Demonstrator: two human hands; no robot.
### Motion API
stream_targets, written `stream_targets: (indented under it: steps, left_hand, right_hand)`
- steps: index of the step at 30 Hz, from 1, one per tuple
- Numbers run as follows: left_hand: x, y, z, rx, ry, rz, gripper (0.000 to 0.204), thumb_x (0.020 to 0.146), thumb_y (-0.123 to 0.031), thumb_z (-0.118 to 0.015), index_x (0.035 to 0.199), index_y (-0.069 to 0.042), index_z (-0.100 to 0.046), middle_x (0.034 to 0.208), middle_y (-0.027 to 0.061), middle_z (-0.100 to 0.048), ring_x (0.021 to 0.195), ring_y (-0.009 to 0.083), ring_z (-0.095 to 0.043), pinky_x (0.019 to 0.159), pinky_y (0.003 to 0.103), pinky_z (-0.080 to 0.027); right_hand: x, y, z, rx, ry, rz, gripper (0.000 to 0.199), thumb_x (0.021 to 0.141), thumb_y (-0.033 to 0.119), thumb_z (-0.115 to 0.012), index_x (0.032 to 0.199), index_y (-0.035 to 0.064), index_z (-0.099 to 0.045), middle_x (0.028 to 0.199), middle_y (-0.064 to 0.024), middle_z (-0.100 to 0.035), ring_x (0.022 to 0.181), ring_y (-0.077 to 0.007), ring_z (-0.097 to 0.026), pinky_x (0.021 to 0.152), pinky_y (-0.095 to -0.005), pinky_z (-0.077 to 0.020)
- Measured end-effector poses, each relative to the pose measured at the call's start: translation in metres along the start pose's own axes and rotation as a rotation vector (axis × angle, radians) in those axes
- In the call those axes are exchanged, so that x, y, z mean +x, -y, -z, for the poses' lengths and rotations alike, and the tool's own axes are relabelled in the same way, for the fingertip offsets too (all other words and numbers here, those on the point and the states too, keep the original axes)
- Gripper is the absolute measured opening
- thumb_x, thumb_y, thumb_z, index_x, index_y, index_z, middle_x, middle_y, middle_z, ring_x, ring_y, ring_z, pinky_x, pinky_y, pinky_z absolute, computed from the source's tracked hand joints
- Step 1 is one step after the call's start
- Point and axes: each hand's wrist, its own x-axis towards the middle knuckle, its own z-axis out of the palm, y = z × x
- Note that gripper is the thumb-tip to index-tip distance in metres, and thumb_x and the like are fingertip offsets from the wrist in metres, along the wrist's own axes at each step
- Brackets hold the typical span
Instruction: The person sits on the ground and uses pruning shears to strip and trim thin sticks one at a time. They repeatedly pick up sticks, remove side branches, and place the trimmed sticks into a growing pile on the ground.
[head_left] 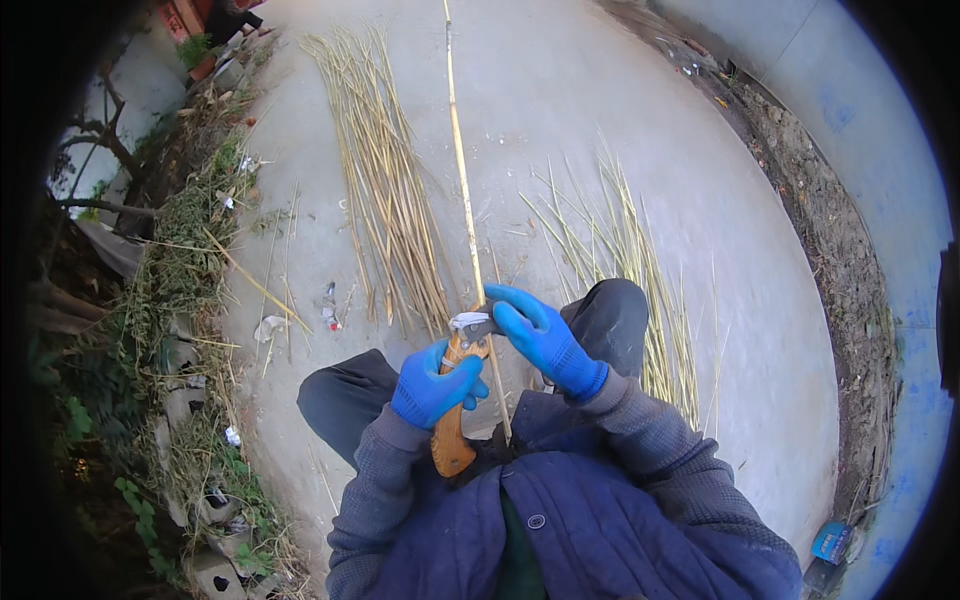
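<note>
Wooden handle (455, 452) sits in left hand (432, 385), fingers probably underneath.

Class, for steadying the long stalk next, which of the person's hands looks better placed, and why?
Probably the right hand: its fingers sit right by the long stalk, while the left hand is wrapped around the wooden-handled tool.

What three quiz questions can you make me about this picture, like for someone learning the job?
1. Which hand grips the wooden handle?
A) right hand
B) left hand

2. True or false: both gloves are red.

3. How many big piles of stalks lie on the ground?

Key:
1. B.
2. False; the gloves are blue.
3. Two, one on each side of the long stick.
</note>
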Motion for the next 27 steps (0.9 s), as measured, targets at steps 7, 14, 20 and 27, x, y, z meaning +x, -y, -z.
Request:
stream_targets:
  steps: [7, 14, 20, 27]
  left_hand:
    - [0.029, 0.013, 0.005, -0.11, -0.151, -0.066, 0.028, 0.092, -0.017, -0.065, 0.109, 0.005, -0.062, 0.083, 0.014, -0.07, 0.07, 0.0193, -0.07, 0.058, 0.028, -0.057]
    - [0.078, -0.006, 0.15, -0.429, -0.599, -0.218, 0.043, 0.091, -0.03, -0.067, 0.12, 0.001, -0.061, 0.097, 0.0134, -0.069, 0.076, 0.0208, -0.067, 0.062, 0.029, -0.056]
    - [0.086, -0.016, 0.192, -0.426, -0.594, -0.191, 0.045, 0.09, -0.033, -0.068, 0.122, -0.003, -0.06, 0.097, 0.0094, -0.067, 0.073, 0.0163, -0.062, 0.062, 0.028, -0.054]
    - [0.086, -0.006, 0.054, -0.434, -0.361, -0.178, 0.038, 0.091, -0.027, -0.068, 0.115, 0.003, -0.062, 0.088, 0.0139, -0.068, 0.07, 0.0201, -0.067, 0.059, 0.031, -0.057]
  right_hand:
    - [-0.036, -0.025, -0.022, -0.304, -0.055, -0.059, 0.03, 0.096, 0.021, -0.058, 0.122, 0.0058, -0.057, 0.076, -0.0119, -0.066, 0.061, -0.02, -0.066, 0.056, -0.0329, -0.0515]
    - [-0.107, -0.006, 0.026, -0.887, 0.101, 0.51, 0.013, 0.087, 0.018, -0.065, 0.091, 0.0083, -0.058, 0.06, -0.012, -0.059, 0.05, -0.0308, -0.059, 0.045, -0.0408, -0.0437]
    - [-0.169, 0.046, 0.103, -1.005, 0.419, 0.097, 0.025, 0.09, 0.019, -0.063, 0.112, 0.0075, -0.063, 0.064, -0.01, -0.062, 0.057, -0.0267, -0.065, 0.054, -0.0371, -0.0505]
    - [-0.064, 0.033, 0.062, -0.526, 0.275, -0.296, 0.024, 0.097, 0.021, -0.056, 0.116, 0.0063, -0.061, 0.078, -0.0129, -0.067, 0.065, -0.0226, -0.066, 0.061, -0.0352, -0.0524]
